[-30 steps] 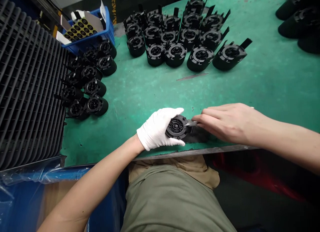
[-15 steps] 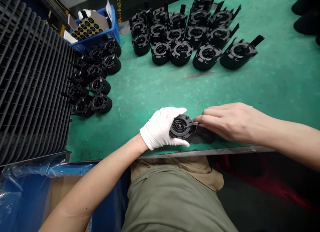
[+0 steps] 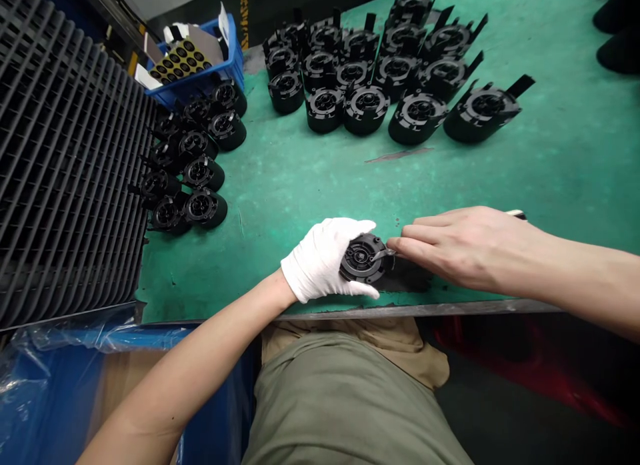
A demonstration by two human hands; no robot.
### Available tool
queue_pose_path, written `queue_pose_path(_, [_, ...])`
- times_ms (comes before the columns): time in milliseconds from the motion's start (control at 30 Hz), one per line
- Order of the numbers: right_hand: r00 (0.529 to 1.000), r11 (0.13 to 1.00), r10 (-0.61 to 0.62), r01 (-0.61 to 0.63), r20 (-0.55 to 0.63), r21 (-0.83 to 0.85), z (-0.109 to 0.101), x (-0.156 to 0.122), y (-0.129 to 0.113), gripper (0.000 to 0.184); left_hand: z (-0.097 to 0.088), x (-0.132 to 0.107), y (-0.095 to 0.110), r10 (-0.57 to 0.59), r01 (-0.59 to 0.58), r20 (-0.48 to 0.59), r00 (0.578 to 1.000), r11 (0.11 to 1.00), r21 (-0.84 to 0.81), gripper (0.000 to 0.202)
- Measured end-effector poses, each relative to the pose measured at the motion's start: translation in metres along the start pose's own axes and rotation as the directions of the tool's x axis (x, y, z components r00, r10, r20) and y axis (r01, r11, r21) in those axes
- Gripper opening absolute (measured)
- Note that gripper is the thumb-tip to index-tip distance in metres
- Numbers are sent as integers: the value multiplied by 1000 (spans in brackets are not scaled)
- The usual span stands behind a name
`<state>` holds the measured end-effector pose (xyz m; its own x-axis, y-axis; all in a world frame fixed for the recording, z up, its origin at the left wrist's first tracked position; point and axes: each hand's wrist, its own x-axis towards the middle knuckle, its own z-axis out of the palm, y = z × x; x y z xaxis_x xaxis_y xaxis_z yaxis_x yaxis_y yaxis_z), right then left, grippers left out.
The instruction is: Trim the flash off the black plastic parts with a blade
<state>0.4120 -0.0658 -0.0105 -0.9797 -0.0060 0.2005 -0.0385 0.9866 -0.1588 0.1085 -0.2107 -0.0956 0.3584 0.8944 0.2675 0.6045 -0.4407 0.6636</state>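
The person is cradling a round black moulded part (image 3: 361,259) in the white-gloved left hand (image 3: 320,259), its fingers (image 3: 350,228) clamped around the rim, over the front edge of the green desk (image 3: 550,171). The bare right hand (image 3: 465,248) is pinching a small metal blade (image 3: 383,253) between fingers (image 3: 415,241) held together, its tip at the part's face (exact contact too small to confirm). Rows of similar black parts (image 3: 367,110) are standing on the desk, beside a dark ribbed rack (image 3: 65,171) and a blue crate (image 3: 225,65).
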Motion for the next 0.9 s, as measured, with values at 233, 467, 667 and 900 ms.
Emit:
queue_pose_path(233, [993, 990, -89, 80, 73, 115, -2, 8, 24, 39, 2, -2, -5, 98, -98, -38, 994, 995, 10, 134])
queue_pose_path(467, [995, 992, -101, 103, -25, 77, -1, 2, 25, 27, 3, -3, -5, 119, -120, -67, 991, 993, -15, 135])
queue_pose_path(667, [998, 1000, -15, 15, -57, -6, 0, -1, 15, 25, 4, -2, -6, 100, -100, -55, 993, 995, -8, 138])
queue_pose_path(900, [998, 996, -65, 66, -26, 53, 3, 10, 15, 29, 5, -2, -9, 64, -64, -16, 998, 998, -15, 142])
